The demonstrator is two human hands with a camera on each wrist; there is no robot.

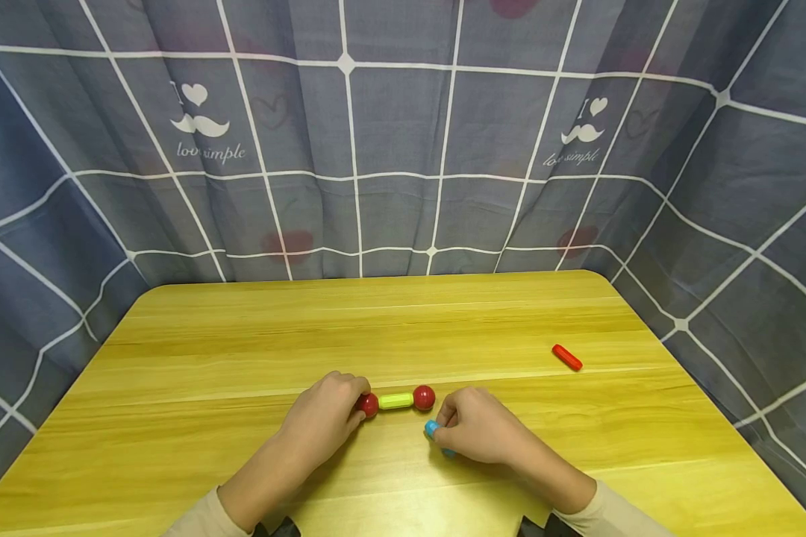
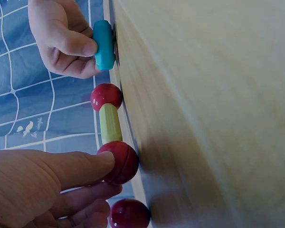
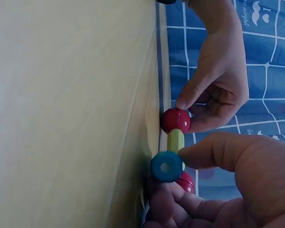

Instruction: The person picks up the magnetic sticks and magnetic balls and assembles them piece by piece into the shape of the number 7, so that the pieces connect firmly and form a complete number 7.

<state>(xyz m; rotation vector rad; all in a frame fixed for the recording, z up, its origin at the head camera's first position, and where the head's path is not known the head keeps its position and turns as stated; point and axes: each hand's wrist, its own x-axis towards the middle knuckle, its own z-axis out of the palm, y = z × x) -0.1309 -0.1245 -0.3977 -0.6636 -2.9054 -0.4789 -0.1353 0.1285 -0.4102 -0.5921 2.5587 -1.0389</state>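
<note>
Gripping the left red ball between thumb and fingers, the left hand is closing snugly around it near the table's middle. A yellow-green rod is running from that ball to the right red ball, touching both, the three lying in a line on the wooden table. The right hand is pinching a blue rod, thumb against curled fingers, holding it near the right ball but apart; one round end with a pale centre is showing in the right wrist view. A third red ball is sitting beside the left hand's fingers, partly cut off. A red rod is lying well apart, farther right. A grey checked curtain is hanging behind.
</note>
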